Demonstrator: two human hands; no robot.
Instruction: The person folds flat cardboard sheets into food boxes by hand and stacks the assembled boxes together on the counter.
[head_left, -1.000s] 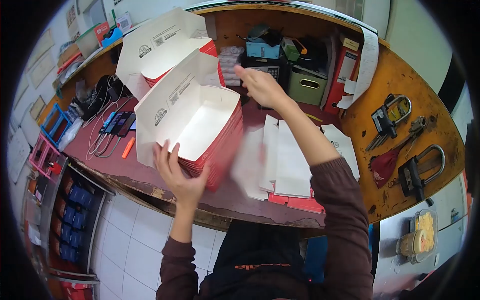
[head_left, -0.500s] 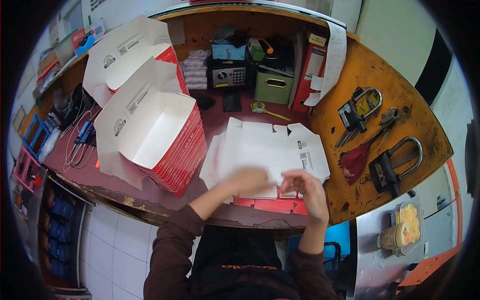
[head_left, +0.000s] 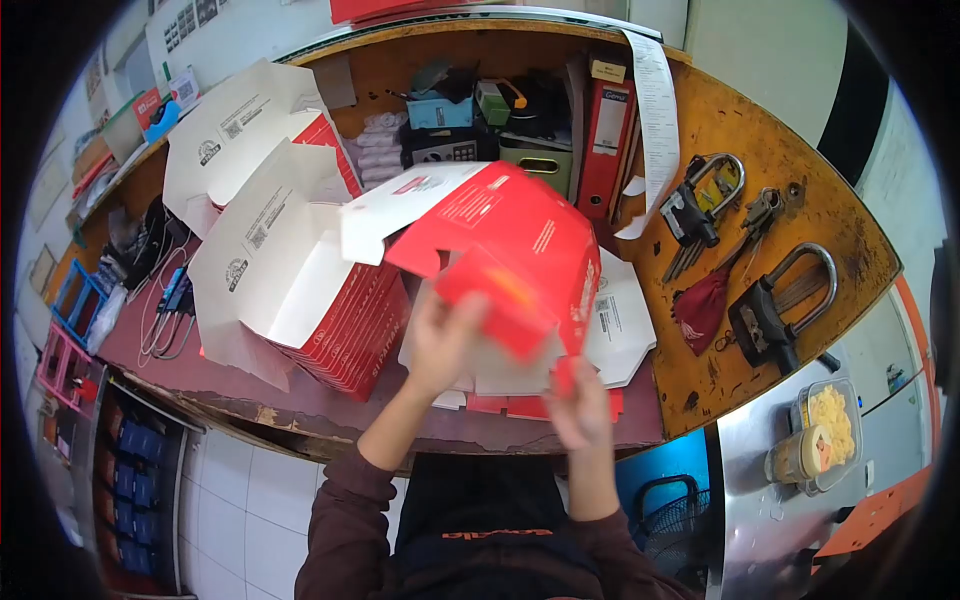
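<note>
A red and white box blank (head_left: 510, 235), partly folded and smeared by motion, is held up above the desk between both hands. My left hand (head_left: 443, 340) grips its near left side at a red flap. At the near right corner, my right hand (head_left: 582, 405) pinches another small red flap. Beneath the blank lie flat white box blanks (head_left: 625, 330), with red edges showing at the front. Left of them stands a tall nested stack of folded red boxes (head_left: 345, 330) with white insides and raised lids. A second stack of boxes (head_left: 245, 120) is behind it.
On the right wooden panel lie two large padlocks (head_left: 765, 335) and keys with a maroon pouch (head_left: 700, 315). A small safe (head_left: 440, 150), a green bin (head_left: 540, 165) and a red binder (head_left: 605, 140) line the back. Cables (head_left: 165, 300) trail at left.
One blank has been lifted from the flat pile and turned so its red side shows. Both hands now hold it by its flaps. The view has shifted slightly.
</note>
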